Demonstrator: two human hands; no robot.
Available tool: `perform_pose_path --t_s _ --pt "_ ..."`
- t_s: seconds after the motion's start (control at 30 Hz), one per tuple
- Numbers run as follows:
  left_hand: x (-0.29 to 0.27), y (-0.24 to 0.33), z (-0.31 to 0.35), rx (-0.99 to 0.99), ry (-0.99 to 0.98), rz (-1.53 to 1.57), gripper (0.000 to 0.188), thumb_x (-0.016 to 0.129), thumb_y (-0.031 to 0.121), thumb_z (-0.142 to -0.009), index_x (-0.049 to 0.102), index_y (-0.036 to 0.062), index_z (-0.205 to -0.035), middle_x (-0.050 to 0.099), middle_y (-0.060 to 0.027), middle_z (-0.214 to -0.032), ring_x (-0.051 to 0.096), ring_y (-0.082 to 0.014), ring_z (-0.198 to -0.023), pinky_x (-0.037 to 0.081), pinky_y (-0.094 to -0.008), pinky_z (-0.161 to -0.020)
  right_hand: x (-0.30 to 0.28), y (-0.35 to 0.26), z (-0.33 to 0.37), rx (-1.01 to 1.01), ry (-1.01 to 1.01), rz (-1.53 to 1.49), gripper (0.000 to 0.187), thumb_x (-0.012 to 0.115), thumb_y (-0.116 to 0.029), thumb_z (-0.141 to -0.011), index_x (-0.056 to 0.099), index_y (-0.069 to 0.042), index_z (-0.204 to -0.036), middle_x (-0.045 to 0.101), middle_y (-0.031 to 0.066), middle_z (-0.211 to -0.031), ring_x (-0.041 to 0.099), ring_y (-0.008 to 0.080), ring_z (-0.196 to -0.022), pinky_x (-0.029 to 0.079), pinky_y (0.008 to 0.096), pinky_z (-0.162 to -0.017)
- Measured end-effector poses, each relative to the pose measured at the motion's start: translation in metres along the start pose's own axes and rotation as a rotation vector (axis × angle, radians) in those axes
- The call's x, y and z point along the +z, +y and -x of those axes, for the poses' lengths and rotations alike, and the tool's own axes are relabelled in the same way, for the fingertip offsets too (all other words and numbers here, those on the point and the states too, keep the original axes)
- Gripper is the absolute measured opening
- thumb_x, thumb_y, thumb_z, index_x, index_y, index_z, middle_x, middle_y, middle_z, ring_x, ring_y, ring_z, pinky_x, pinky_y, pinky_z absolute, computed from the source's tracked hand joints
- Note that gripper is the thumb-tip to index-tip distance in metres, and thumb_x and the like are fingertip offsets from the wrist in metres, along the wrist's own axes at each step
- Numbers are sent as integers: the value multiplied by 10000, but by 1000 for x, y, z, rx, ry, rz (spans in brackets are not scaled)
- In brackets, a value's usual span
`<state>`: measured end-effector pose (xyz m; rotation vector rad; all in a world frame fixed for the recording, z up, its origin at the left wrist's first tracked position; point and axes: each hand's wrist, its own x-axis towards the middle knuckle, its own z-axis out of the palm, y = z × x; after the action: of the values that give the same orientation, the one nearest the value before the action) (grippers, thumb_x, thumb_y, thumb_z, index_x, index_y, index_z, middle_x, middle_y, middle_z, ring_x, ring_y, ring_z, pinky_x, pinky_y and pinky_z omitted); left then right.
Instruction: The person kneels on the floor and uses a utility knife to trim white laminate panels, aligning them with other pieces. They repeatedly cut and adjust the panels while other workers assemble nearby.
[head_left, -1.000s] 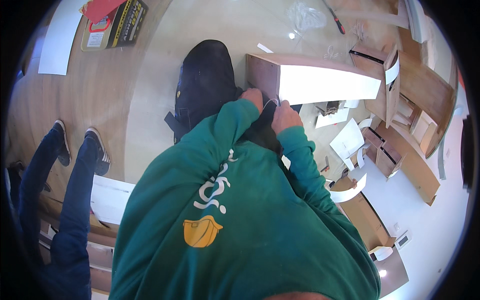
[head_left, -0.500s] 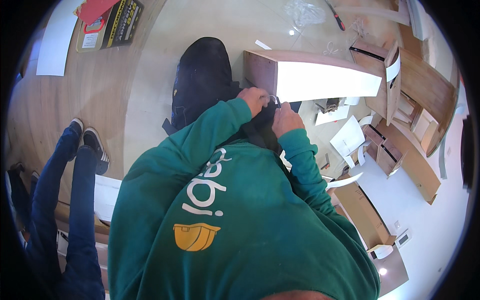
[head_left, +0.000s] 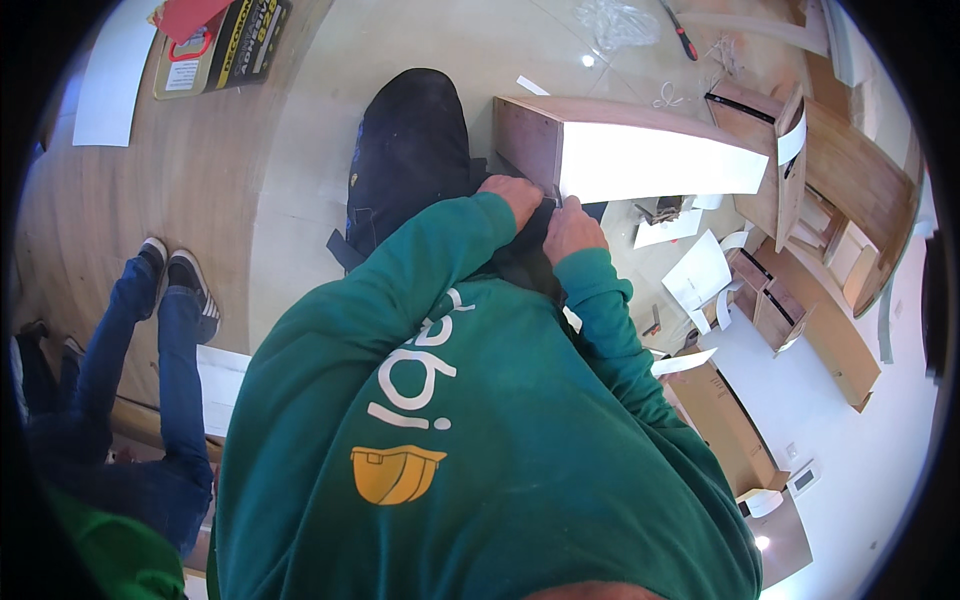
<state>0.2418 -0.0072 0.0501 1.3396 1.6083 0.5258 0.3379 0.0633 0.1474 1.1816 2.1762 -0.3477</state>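
A wooden drawer box [head_left: 525, 138] with a glossy white face [head_left: 655, 155] rests in front of me, beside my dark-trousered knee. My left hand [head_left: 515, 199] is closed at the box's near left corner, its fingertips next to the wood; what it pinches is hidden. Just to its right, my right hand [head_left: 574, 230] grips a thin dark tool [head_left: 557, 194], held upright against the lower edge of the white face. The tool is too small to name surely.
A metal adhesive can [head_left: 222, 58] stands far left beside a white sheet [head_left: 108, 80]. A person in blue trousers [head_left: 180, 340] is at the left. A red-handled tool [head_left: 685, 42] and plastic wrap [head_left: 615, 25] lie at the back; wooden drawer parts [head_left: 765, 290] crowd the right.
My hands have shifted slightly, the left closer to the box corner. A white strip seen between them is out of sight. At the lower left, a green sleeve has come into view.
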Motion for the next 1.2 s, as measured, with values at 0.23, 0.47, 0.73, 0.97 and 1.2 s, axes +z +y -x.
perform_pose_path --t_s 0.23,0.47,0.73,0.97,1.2 --pt "-5 1 -1 -7 -3 -43 256 506 45 -795 634 59 -1017 660 -163 -1022 637 -340 -967 507 -448 -825 -2 6 11 -25 11 13 188 477 -209 -924 465 -22 -923 631 263 -753 617 456 -743 475 554 -669" --pt "3 1 -1 -7 -4 -11 246 508 54 -801 641 61 -1008 662 -174 -1012 632 -358 -970 495 -452 -847 3 5 3 -49 22 -15 195 471 -216 -928 463 -21 -930 631 264 -757 615 457 -744 472 552 -665" --pt "6 -11 -4 -68 -161 -99 225 519 78 -816 674 46 -976 666 -192 -1003 634 -363 -969 497 -442 -867 14 11 9 -44 49 -5 203 476 -225 -931 468 -23 -911 630 248 -750 616 448 -737 469 548 -657" --pt "-1 -33 9 -267 174 405 427 602 128 -840 548 6 -1246 613 -234 -1132 649 -320 -964 506 -399 -860 -3 36 37 -9 195 -542 324 640 -299 -863 488 -33 -969 604 194 -673 625 403 -707 467 488 -586" --pt "-23 -34 27 -349 459 845 390 500 47 -931 447 -82 -1295 630 -154 -1124 649 -175 -861 522 -270 -718 -3 13 -17 -157 520 -255 414 725 -329 -769 511 -53 -992 620 152 -906 639 364 -790 508 456 -658"
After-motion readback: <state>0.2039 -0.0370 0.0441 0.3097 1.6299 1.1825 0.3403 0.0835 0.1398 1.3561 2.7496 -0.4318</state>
